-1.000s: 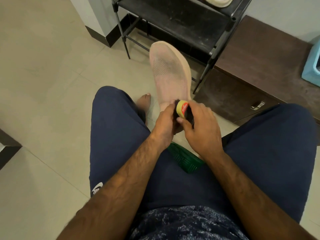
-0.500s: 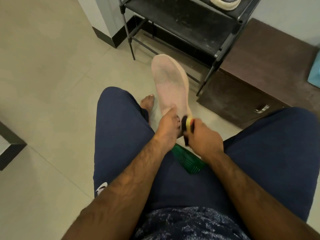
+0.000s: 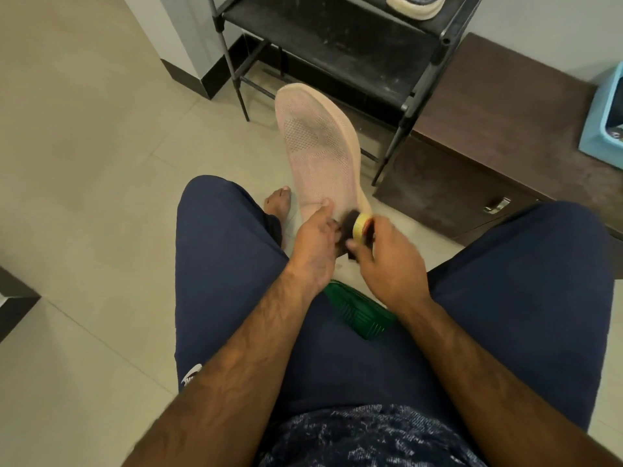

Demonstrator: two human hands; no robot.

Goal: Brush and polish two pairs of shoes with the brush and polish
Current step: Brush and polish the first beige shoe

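Polishing step: left hand (image 3: pixel 315 241) grips heel of pink mesh shoe (image 3: pixel 317 146); right hand (image 3: pixel 387 261) pinches yellow-and-black polish applicator (image 3: pixel 360 227). Next, probably: toeward strokes.

The shoe (image 3: pixel 317 153) is held at its heel by the left hand (image 3: pixel 313 246), the polish container (image 3: pixel 359 227) just right of it by the right hand (image 3: pixel 387 264). Behind, a shoe rack (image 3: pixel 337 45) is flanked on the right by a cabinet (image 3: pixel 488 129).

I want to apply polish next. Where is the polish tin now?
In the head view, the polish tin is near centre, gripped by the right hand beside the heel of the pink shoe.
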